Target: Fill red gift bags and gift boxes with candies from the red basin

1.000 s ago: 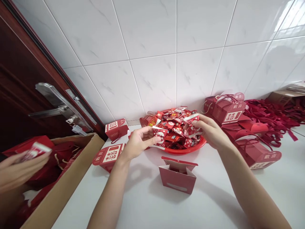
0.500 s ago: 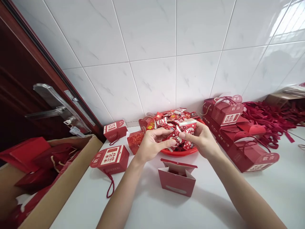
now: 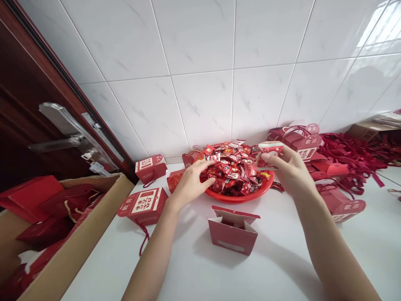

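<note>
A red round basin [image 3: 233, 200] heaped with wrapped candies [image 3: 233, 169] stands against the tiled wall. At its left rim, my left hand [image 3: 193, 184] has its thumb and fingers apart, with nothing held; the fingertips are over the candies. Above the basin's right side my right hand [image 3: 290, 165] grips a red candy packet [image 3: 270, 149] with a white edge. An open red gift box [image 3: 233, 236] sits on the white table in front of the basin, its flaps raised. What lies inside that box is mostly hidden.
Red gift boxes with rope handles stand left [image 3: 144, 205] and right [image 3: 340, 202]. A cardboard carton [image 3: 78, 234] of red bags sits at the lower left by the door [image 3: 19, 125]. Red ribbons [image 3: 347, 159] are piled farther right on the white table [image 3: 194, 267].
My hands have moved apart. The left has drawn back leftward and opened, letting go of the packet, while the right has carried packet to the right and slightly up.
</note>
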`<state>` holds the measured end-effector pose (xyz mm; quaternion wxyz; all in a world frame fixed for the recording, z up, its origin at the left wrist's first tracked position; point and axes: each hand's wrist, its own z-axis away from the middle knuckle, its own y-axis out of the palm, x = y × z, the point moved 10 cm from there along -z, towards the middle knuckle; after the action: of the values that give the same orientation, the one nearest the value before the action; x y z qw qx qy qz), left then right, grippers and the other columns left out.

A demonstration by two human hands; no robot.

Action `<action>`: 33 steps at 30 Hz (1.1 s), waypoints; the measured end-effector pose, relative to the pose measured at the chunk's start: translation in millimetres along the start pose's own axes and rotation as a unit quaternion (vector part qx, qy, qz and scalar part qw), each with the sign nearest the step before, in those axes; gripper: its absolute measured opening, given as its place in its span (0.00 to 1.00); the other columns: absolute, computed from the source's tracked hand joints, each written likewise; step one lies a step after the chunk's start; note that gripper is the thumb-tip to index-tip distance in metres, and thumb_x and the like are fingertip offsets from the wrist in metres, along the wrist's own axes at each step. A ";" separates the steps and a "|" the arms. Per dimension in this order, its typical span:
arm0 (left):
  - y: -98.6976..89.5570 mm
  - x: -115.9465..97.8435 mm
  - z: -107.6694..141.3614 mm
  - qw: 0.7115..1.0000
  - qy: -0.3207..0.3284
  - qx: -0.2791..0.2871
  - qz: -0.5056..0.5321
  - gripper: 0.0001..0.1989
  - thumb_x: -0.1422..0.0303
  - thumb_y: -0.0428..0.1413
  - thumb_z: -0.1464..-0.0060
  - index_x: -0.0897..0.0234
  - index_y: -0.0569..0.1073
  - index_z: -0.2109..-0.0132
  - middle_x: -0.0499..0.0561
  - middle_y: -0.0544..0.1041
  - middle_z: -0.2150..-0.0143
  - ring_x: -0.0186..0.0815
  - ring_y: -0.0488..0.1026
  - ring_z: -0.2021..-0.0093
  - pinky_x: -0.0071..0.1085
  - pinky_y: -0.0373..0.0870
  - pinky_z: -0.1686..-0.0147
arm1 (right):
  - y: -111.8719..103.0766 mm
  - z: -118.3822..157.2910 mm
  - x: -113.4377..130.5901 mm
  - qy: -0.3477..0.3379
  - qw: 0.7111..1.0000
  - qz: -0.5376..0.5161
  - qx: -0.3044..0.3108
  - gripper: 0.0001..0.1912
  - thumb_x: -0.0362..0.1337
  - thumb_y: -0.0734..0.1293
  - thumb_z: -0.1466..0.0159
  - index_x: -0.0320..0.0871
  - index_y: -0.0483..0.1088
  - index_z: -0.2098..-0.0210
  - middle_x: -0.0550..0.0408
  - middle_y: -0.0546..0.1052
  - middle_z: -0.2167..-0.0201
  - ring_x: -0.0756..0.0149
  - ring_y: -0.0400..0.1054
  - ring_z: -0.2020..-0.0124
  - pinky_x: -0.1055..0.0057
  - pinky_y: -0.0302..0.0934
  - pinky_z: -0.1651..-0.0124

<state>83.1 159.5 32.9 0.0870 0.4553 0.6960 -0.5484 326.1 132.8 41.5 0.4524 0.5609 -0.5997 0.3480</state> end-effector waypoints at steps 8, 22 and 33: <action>26.6 -4.6 4.4 0.991 -0.004 0.135 0.018 0.14 0.61 0.58 0.41 0.62 0.81 0.54 0.52 0.83 0.53 0.42 0.79 0.54 0.33 0.74 0.51 | -82.6 -4.4 26.0 -0.031 0.967 0.227 -0.110 0.11 0.44 0.76 0.46 0.48 0.75 0.66 0.54 0.78 0.72 0.59 0.73 0.70 0.62 0.70 0.67; 43.2 5.8 10.1 0.974 -0.032 0.226 0.001 0.17 0.60 0.56 0.40 0.61 0.81 0.49 0.51 0.83 0.48 0.44 0.79 0.48 0.31 0.72 0.49 | -90.3 -18.2 -146.3 0.330 0.749 0.570 0.069 0.12 0.24 0.72 0.58 0.44 0.69 0.78 0.53 0.76 0.82 0.55 0.77 0.74 0.66 0.68 0.70; 84.1 -0.8 5.2 0.952 0.003 0.305 -0.031 0.17 0.66 0.52 0.39 0.61 0.83 0.50 0.51 0.83 0.50 0.42 0.80 0.53 0.31 0.70 0.52 | -90.0 -20.6 -19.4 0.083 0.804 0.587 -0.053 0.11 0.37 0.73 0.52 0.47 0.65 0.77 0.53 0.76 0.76 0.57 0.71 0.72 0.68 0.57 0.74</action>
<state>142.9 153.4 -26.2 -0.0751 0.4401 0.5092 -0.7358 417.3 147.3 22.4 0.2393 0.0458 -0.7918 0.5601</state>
